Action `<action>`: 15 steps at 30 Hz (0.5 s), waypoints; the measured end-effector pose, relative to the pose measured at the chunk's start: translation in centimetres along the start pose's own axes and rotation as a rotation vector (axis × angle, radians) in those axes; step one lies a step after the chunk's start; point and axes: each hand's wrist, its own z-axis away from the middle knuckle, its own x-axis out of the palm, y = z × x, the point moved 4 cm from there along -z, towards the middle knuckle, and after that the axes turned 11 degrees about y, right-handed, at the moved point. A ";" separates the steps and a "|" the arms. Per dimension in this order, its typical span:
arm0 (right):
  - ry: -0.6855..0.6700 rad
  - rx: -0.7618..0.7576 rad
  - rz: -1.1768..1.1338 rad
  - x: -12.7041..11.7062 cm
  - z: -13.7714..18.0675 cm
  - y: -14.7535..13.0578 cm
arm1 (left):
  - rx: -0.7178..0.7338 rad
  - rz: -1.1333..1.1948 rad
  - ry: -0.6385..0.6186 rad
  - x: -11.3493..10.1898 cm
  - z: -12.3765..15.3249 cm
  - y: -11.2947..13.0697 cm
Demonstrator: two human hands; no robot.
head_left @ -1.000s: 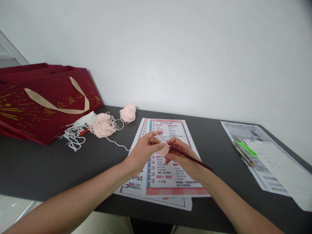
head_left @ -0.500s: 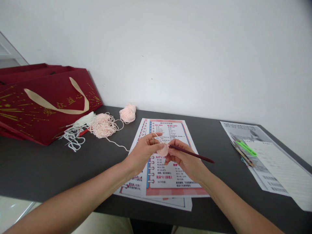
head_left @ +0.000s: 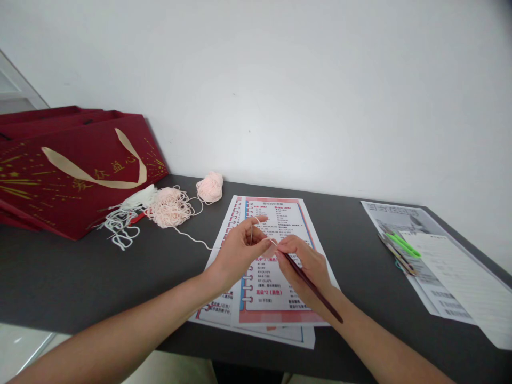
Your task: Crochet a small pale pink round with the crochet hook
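Note:
My left hand (head_left: 239,250) pinches a small pink crocheted piece (head_left: 272,249), with a strand of pink yarn looped over its raised forefinger. My right hand (head_left: 306,264) grips a dark red crochet hook (head_left: 314,288), its tip at the piece and its handle pointing down toward my right wrist. Both hands hover over a printed pattern sheet (head_left: 276,213) on the dark table (head_left: 80,272). The yarn strand runs left to a loose pink yarn tangle (head_left: 170,205) and a small pink yarn ball (head_left: 210,186).
A dark red gift bag (head_left: 72,165) with a gold ribbon handle lies at the left. White yarn scraps (head_left: 122,218) sit beside it. Papers (head_left: 440,256) with green-handled snips (head_left: 402,242) lie at the right. A white wall stands behind.
The hook's handle has swung from pointing right to pointing down toward my wrist. My right hand has turned over the piece. The left hand has stayed in place.

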 end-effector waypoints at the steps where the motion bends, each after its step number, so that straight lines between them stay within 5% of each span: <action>1: 0.038 -0.021 0.021 -0.1 0.1 -0.1 | 0.042 -0.032 0.012 -0.1 0.0 0.1; 7: 0.119 -0.175 0.146 -0.1 1.0 -0.5 | 0.254 -0.259 0.084 -0.6 0.1 0.5; 15: -0.044 -0.297 0.146 -0.4 0.6 -1.1 | 0.412 -0.426 0.080 -0.6 0.5 1.2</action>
